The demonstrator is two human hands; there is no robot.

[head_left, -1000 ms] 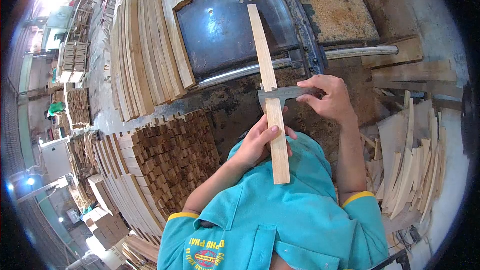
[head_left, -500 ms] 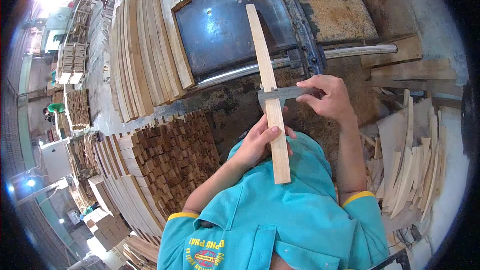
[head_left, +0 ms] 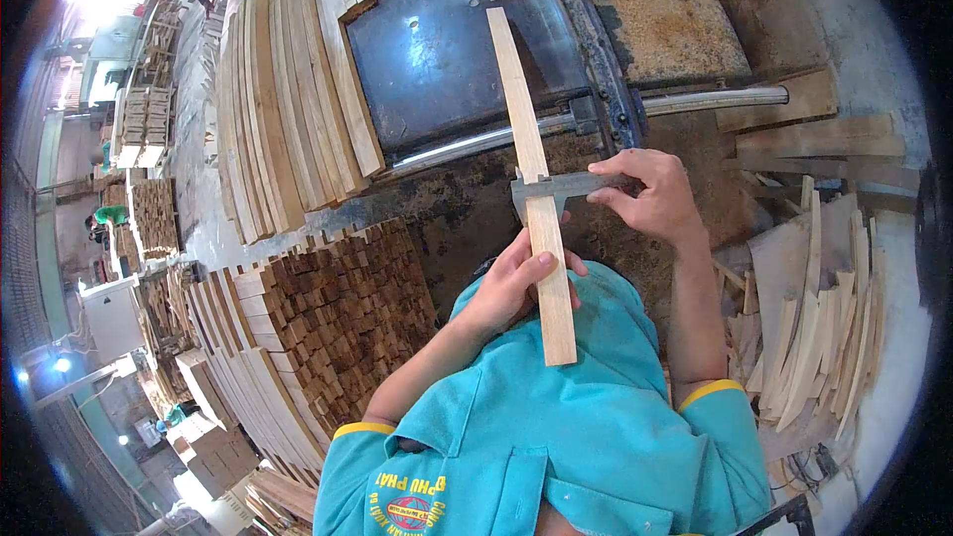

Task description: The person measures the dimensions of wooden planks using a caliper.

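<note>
A long, pale wooden strip (head_left: pixel 526 129) is held in front of my body, its lower end close to my shirt. My left hand (head_left: pixel 518 280) is closed around its lower part, with the thumb across the top face. A metal caliper (head_left: pixel 571 186) lies across the strip, its jaws on either side of the wood just above my left hand. My right hand (head_left: pixel 650 194) pinches the caliper's right end between thumb and fingers. Part of the caliper is covered by those fingers.
Ahead is a dark metal machine table (head_left: pixel 437 69) with a rail (head_left: pixel 715 101) along its near edge. Long boards (head_left: pixel 288 99) rest on its left. A big stack of cut wood (head_left: pixel 347 313) stands at my left. Offcut strips (head_left: pixel 819 337) lean at the right. Sawdust (head_left: pixel 655 20) covers a board.
Almost nothing differs. Both hands, the wooden strip and the caliper keep practically the same positions.
</note>
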